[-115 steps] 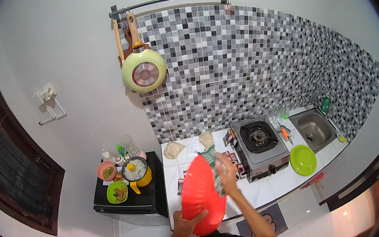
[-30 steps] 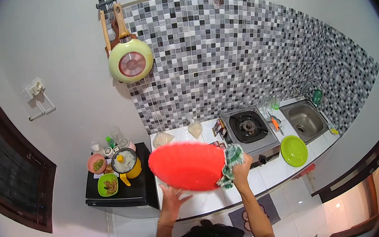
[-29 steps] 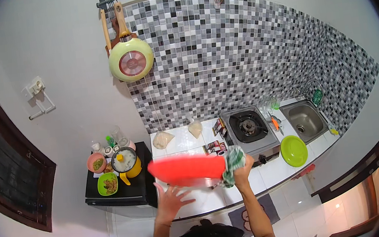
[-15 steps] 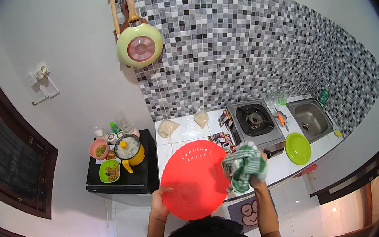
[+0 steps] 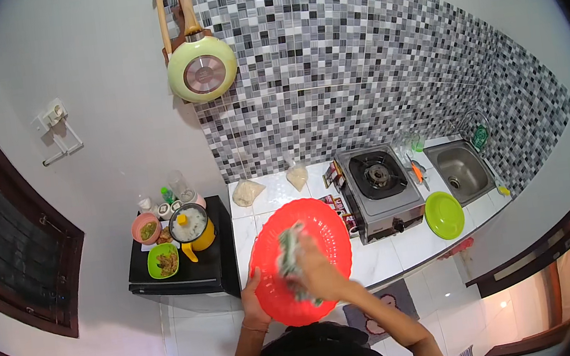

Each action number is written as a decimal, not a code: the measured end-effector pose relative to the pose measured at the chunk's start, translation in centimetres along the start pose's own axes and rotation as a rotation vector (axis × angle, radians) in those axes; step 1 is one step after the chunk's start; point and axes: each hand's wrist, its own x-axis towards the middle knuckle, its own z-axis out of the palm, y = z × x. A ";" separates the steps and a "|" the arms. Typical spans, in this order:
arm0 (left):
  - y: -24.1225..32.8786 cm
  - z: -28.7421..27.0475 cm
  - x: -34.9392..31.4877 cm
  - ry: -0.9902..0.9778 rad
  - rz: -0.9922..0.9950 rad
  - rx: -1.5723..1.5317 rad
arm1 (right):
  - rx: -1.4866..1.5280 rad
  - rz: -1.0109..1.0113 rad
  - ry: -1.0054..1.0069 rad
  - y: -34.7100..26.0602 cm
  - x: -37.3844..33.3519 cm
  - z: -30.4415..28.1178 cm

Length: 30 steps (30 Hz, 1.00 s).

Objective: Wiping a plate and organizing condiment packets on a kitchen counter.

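Observation:
A large red plate (image 5: 327,233) with a scalloped rim is held up in front of me, over the counter's near edge. My left hand (image 5: 254,303) grips it by its left rim, the thumb showing on the front. Against the plate's inner face, my right hand (image 5: 317,274) presses a green and white checked cloth (image 5: 289,256). The right hand and the cloth are smeared by motion, and they cover the middle of the plate. The left hand's other fingers are hidden behind the rim.
A gas stove (image 5: 381,194) stands right of the plate, then a lime-green plate (image 5: 444,215) and a sink (image 5: 460,170). Bagged food (image 5: 248,192) lies on the counter (image 5: 373,259). At left, a black cabinet (image 5: 223,221) bears bowls and a yellow pot (image 5: 200,237). A pan (image 5: 202,67) hangs above.
My right hand has moved left with the cloth, from beside the red plate onto its inner face. The plate has tilted and shifted slightly right; the left hand still grips it.

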 end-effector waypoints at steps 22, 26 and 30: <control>2.5 0.6 1.6 0.048 0.245 0.073 | -0.203 -0.264 -0.117 -2.8 -2.5 1.7; 2.2 0.1 0.3 0.022 0.222 0.067 | -0.374 -0.007 -0.030 2.8 -1.0 -2.4; -1.2 0.5 0.1 0.024 0.059 0.184 | -0.421 0.212 0.246 3.9 3.1 -1.8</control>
